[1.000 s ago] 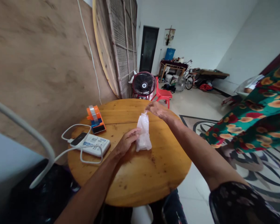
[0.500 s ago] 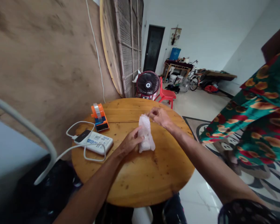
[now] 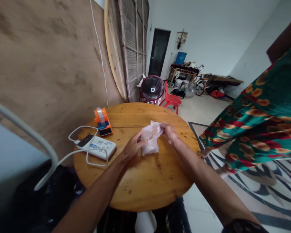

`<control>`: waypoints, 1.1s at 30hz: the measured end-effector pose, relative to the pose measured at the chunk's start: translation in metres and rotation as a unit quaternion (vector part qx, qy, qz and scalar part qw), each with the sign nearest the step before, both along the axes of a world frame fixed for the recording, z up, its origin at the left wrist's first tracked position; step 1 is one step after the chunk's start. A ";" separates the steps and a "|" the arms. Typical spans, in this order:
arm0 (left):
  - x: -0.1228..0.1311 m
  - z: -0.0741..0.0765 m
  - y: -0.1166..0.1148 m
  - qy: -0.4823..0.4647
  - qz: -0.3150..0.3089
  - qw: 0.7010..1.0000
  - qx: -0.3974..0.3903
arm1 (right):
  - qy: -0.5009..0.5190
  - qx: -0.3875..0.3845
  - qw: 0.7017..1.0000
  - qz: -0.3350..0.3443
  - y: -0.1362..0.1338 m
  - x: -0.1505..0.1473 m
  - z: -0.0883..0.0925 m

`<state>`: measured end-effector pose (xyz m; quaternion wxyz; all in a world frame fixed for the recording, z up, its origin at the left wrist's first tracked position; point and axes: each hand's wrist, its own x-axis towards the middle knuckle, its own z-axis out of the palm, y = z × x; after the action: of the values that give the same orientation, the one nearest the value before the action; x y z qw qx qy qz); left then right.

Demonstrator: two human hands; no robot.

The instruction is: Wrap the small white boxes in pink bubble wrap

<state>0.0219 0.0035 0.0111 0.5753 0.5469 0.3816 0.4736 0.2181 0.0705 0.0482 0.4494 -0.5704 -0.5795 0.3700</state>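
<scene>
Pinkish bag (image 3: 150,147), contents indistinct, held between left hand (image 3: 134,146), right hand (image 3: 169,132)

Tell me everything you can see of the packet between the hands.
The packet is pale pinkish-white and translucent, in what looks like bubble wrap or thin plastic. It lies on the wooden table, its near end fuller and blunt, its far end loose, crumpled and skewed to the right. The left hand has thumb and fingers on its left side; the right hand touches the crumpled far-right end. What is inside cannot be made out.
</scene>
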 end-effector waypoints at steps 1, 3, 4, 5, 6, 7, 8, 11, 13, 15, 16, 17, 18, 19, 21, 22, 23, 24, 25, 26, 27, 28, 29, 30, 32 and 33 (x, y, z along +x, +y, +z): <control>0.000 0.000 0.000 -0.001 0.004 1.000 -0.001 | 0.039 -0.010 0.999 -0.004 -0.001 0.003 -0.007; -0.001 0.001 0.000 -0.004 0.007 1.000 -0.003 | 0.108 -0.026 0.994 -0.014 -0.002 0.006 -0.021; -0.001 0.001 0.000 -0.005 0.007 1.000 -0.002 | 0.138 -0.032 0.990 -0.018 -0.002 0.006 -0.026; -0.001 0.002 0.000 -0.006 0.008 1.000 0.001 | 0.164 -0.037 0.985 -0.020 -0.002 0.006 -0.030; -0.002 0.002 0.000 -0.006 0.008 1.000 0.006 | 0.188 -0.041 0.981 -0.021 -0.001 0.007 -0.033; -0.002 0.003 0.000 -0.002 0.010 1.000 0.014 | 0.209 -0.045 0.977 -0.018 -0.002 0.007 -0.034; -0.002 0.003 0.000 0.008 0.016 1.000 0.024 | 0.228 -0.049 0.972 -0.012 -0.002 0.007 -0.035; -0.003 0.003 0.002 0.072 0.062 0.994 0.062 | 0.273 -0.061 0.960 0.016 -0.006 0.009 -0.033; -0.004 0.002 0.004 0.124 0.105 0.983 0.083 | 0.296 -0.065 0.952 0.034 -0.009 0.010 -0.031; -0.005 0.002 0.005 0.164 0.140 0.972 0.094 | 0.323 -0.068 0.942 0.053 -0.011 0.010 -0.029; -0.005 0.002 0.006 0.179 0.152 0.967 0.098 | 0.338 -0.070 0.936 0.063 -0.012 0.010 -0.029; -0.005 0.002 0.006 0.191 0.159 0.963 0.100 | 0.351 -0.070 0.931 0.072 -0.012 0.010 -0.029; -0.005 0.003 0.006 0.202 0.161 0.961 0.102 | 0.362 -0.069 0.926 0.080 -0.013 0.010 -0.028; -0.005 0.003 0.006 0.210 0.159 0.959 0.107 | 0.368 -0.065 0.924 0.084 -0.013 0.010 -0.028; -0.005 0.005 0.006 0.210 0.154 0.959 0.115 | 0.365 -0.050 0.926 0.081 -0.013 0.010 -0.028; -0.006 0.005 0.006 0.199 0.156 0.961 0.113 | 0.356 -0.039 0.931 0.071 -0.013 0.010 -0.029; -0.007 0.005 0.006 0.181 0.162 0.965 0.103 | 0.345 -0.025 0.937 0.056 -0.012 0.010 -0.030; -0.008 0.004 0.007 0.160 0.177 0.967 0.086 | 0.333 -0.011 0.942 0.038 -0.011 0.011 -0.031; -0.010 0.003 0.007 0.144 0.198 0.967 0.068 | 0.322 0.002 0.947 0.017 -0.009 0.011 -0.033; -0.012 0.001 0.009 0.138 0.222 0.964 0.052 | 0.314 0.013 0.949 -0.003 -0.007 0.012 -0.035; -0.013 -0.001 0.010 0.141 0.248 0.958 0.042 | 0.307 0.022 0.951 -0.021 -0.005 0.013 -0.037; -0.015 -0.002 0.011 0.151 0.270 0.950 0.039 | 0.300 0.028 0.953 -0.037 -0.002 0.015 -0.039; -0.017 -0.004 0.012 0.165 0.286 0.943 0.041 | 0.290 0.034 0.955 -0.052 0.000 0.016 -0.040; -0.018 -0.005 0.013 0.178 0.295 0.938 0.045 | 0.278 0.040 0.958 -0.066 0.002 0.018 -0.042; -0.020 -0.006 0.014 0.194 0.301 0.932 0.051 | 0.246 0.048 0.964 -0.085 0.005 0.023 -0.043; -0.021 -0.006 0.015 0.202 0.304 0.930 0.054 | 0.229 0.052 0.968 -0.091 0.006 0.025 -0.044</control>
<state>0.0006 0.0188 0.0048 0.2846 0.5191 0.6117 0.5248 0.2432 0.0768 0.0045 0.6310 -0.4970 -0.4250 0.4173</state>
